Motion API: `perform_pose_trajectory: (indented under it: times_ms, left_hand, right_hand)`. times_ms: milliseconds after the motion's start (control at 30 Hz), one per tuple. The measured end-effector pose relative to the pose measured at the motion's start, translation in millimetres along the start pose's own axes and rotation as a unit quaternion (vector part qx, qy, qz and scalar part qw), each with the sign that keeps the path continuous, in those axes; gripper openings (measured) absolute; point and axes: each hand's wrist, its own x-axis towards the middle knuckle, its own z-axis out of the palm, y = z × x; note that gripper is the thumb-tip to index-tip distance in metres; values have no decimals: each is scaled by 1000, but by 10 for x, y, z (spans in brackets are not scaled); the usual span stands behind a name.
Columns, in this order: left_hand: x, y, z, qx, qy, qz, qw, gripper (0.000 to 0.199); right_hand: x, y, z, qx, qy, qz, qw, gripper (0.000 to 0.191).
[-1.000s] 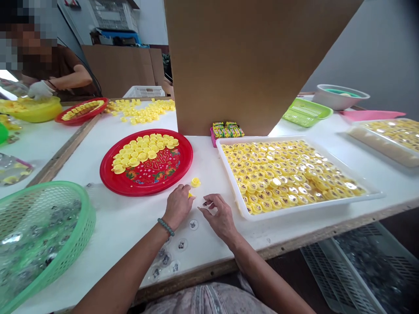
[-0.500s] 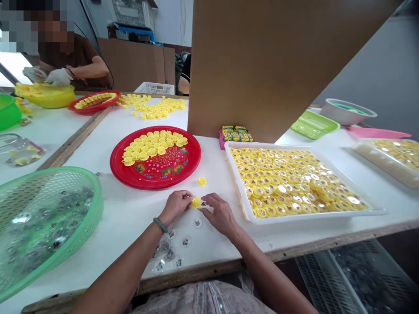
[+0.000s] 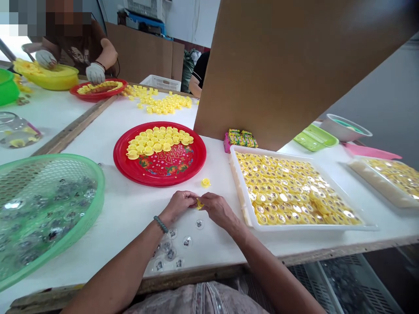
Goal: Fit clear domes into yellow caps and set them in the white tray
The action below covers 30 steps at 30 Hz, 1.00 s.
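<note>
Close together above the white table, my left hand (image 3: pixel 181 205) and my right hand (image 3: pixel 218 209) both pinch one small yellow plastic cup-shaped piece (image 3: pixel 200 203). Fingers cover most of it, and the clear printed disc my right hand carried is hidden. Another yellow piece (image 3: pixel 205 182) lies on the table just beyond my fingers. Nearer to me, several clear round discs with a dark printed figure lie loose, one of them a single disc (image 3: pixel 187 241). A red patterned tray (image 3: pixel 163 168) beyond my left hand holds rows of yellow pieces.
Right of my hands stands a white tray (image 3: pixel 244 209) of yellow pieces topped with printed discs. A green mesh basket (image 3: pixel 100 187) of clear discs is at left. A cardboard panel (image 3: pixel 262 78) rises behind small packets (image 3: pixel 242 138). Across the table sits a gloved co-worker (image 3: pixel 95 73).
My right hand has closed in leftward with its disc onto the yellow piece in my left hand. The co-worker's one glove has moved over to the far red tray. The view has shifted slightly.
</note>
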Motion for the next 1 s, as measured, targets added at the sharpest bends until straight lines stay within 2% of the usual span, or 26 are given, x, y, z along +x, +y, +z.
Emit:
perform_pose_trajectory:
  times_ms: [100, 167, 267, 400, 500, 600, 733, 867, 933, 1000]
  left_hand:
    - [-16, -18, 7, 23, -13, 18, 999, 24]
    - [-7, -44, 33, 39, 10, 24, 999, 24]
    - [27, -70, 79, 33, 48, -9, 998, 20]
    - [41, -45, 99, 17, 61, -46, 997, 24]
    - [-4, -5, 90, 56, 51, -38, 996, 28]
    - [-7, 17, 60, 89, 34, -42, 995, 35]
    - [74, -11, 16, 140, -15, -67, 988, 43]
    - [96, -90, -44, 120, -18, -92, 988, 59]
    - [113, -138, -87, 105, -15, -118, 987, 64]
    - [154, -185, -132, 97, -18, -142, 985, 66]
  right_hand:
    - [15, 15, -9, -13, -17, -5, 1000, 24]
    - [39, 20, -25, -14, -36, -6, 999, 26]
    - [83, 31, -38, 0, -54, -3, 999, 22]
    - [99, 46, -20, 1, -47, 16, 999, 18]
    - [36, 25, -8, -16, -35, 26, 999, 17]
    - [-53, -3, 3, -60, -29, 6, 998, 17]
    - [-205, -55, -20, -148, -3, 61, 987, 7]
    - [-512, -132, -268, -156, 46, 83, 983, 17]
    - [-717, -82, -530, -132, 107, 108, 979, 22]
    - [-937, 81, -867, -119, 183, 155, 964, 21]
